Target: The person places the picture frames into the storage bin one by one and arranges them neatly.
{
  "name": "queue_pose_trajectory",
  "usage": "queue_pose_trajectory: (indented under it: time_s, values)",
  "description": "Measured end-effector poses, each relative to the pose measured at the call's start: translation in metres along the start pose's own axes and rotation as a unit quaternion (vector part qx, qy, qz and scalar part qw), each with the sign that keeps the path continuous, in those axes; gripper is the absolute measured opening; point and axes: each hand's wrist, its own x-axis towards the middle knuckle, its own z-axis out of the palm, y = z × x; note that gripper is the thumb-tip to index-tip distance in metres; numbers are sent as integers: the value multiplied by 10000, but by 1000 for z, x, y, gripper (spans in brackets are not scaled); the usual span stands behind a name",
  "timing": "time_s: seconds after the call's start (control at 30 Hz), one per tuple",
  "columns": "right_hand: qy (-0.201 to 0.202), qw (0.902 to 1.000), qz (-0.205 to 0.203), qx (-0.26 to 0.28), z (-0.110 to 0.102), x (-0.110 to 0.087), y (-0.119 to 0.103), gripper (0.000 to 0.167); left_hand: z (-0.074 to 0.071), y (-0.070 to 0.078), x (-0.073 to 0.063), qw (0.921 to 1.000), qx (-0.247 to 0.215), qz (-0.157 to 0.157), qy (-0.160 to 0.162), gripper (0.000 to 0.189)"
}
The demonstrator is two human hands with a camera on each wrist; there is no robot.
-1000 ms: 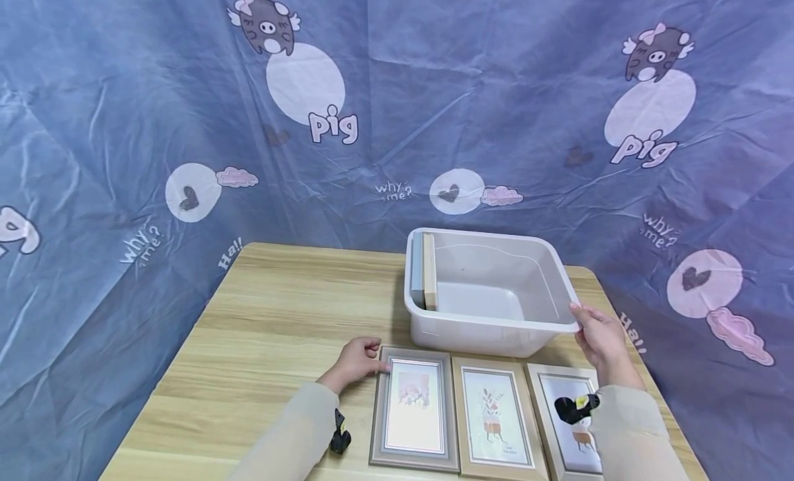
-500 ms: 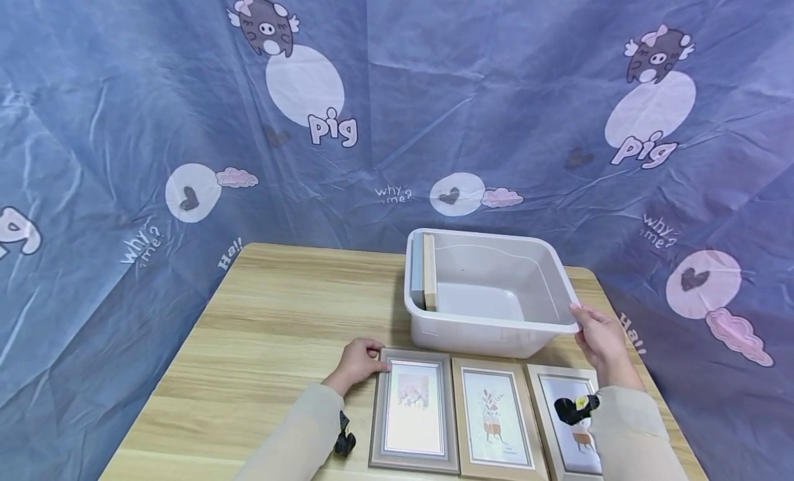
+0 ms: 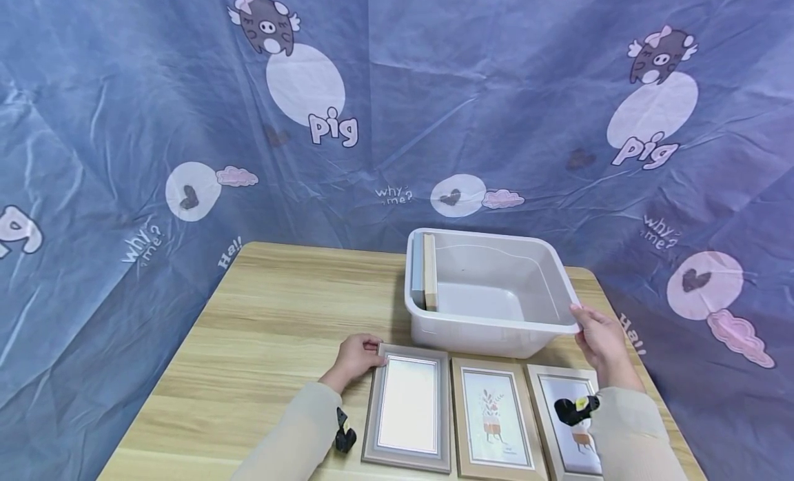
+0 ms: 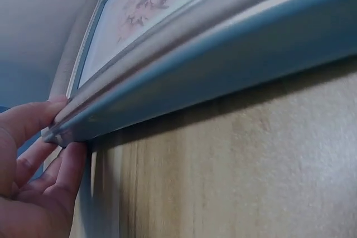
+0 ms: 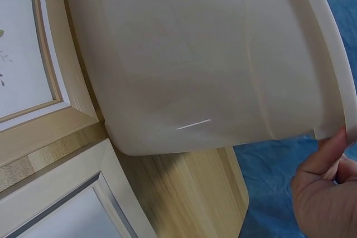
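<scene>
My left hand [image 3: 356, 358] pinches the far left corner of a grey-taupe picture frame [image 3: 406, 406], thumb on its face and fingers under its edge. In the left wrist view the near side of the picture frame [image 4: 212, 54] tilts up from the wood, with a shadow beneath it. Glare whitens its glass in the head view. My right hand [image 3: 602, 338] grips the near right corner of the rim of a pale plastic basin [image 3: 484, 336], thumb on top; the right wrist view shows the fingers [image 5: 330, 151] curled at that rim.
A light-wood picture frame [image 3: 497, 419] and a cream one [image 3: 567, 426], partly behind the right sleeve, lie to the right on the wooden table [image 3: 248, 350]. Inside the basin, a blue frame [image 3: 418, 271] and a wooden one [image 3: 429, 271] stand on edge along its left wall. A blue curtain [image 3: 403, 123] hangs behind.
The grey-taupe picture frame has shifted slightly left and tilted, opening a gap beside the light-wood one, and glare now covers its picture. My right hand and the basin have stayed still.
</scene>
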Motion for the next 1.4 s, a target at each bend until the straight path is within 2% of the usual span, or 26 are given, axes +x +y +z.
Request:
queue_pose_trajectory:
  time_s: [0.2, 0.37, 0.53, 0.7, 0.77, 0.83, 0.9, 1.07, 1.13, 1.2, 1.3, 1.4]
  values:
    - [-5, 10000, 13, 28, 1, -1, 0, 13, -3, 1, 3, 9981, -568, -253, -55, 42]
    - [8, 10000, 28, 72, 0, -2, -1, 22, -7, 6, 5, 9901, -1293, -479, -250, 48]
    - [-23, 10000, 5, -2, 1, -1, -1, 5, -15, 17, 6, 9852, -1596, -500, -379, 48]
    - [4, 9997, 60, -220, 2, 0, -1, 55, -25, 26, 8, 9812, -1790, -467, -555, 43]
    - [-2, 9996, 60, -284, 2, 0, -1, 67, -28, 29, 9, 9798, -1847, -436, -640, 40]
    - [-19, 9995, 44, -313, 3, 0, -1, 69, -33, 32, 10, 9778, -1915, -404, -747, 37]
    - [-10, 9996, 33, -277, 2, 0, 0, 64, -37, 34, 11, 9735, -2062, -410, -903, 35]
    - [6, 10000, -15, -54, 1, -2, 0, 15, -46, 41, 13, 9655, -2208, -362, -1332, 34]
    - [-3, 10000, -37, -42, 1, -2, 1, 8, -50, 44, 13, 9648, -2168, -279, -1460, 34]
    - [3, 10000, -23, -74, 1, -2, 0, 17, -54, 48, 14, 9629, -2174, -214, -1586, 32]
    - [-1, 9998, -9, -192, 2, -2, 0, 47, -59, 55, 15, 9583, -2263, -145, -1737, 28]
    - [-2, 9998, 4, -204, 2, -2, -1, 65, -62, 64, 14, 9538, -2366, -74, -1851, 24]
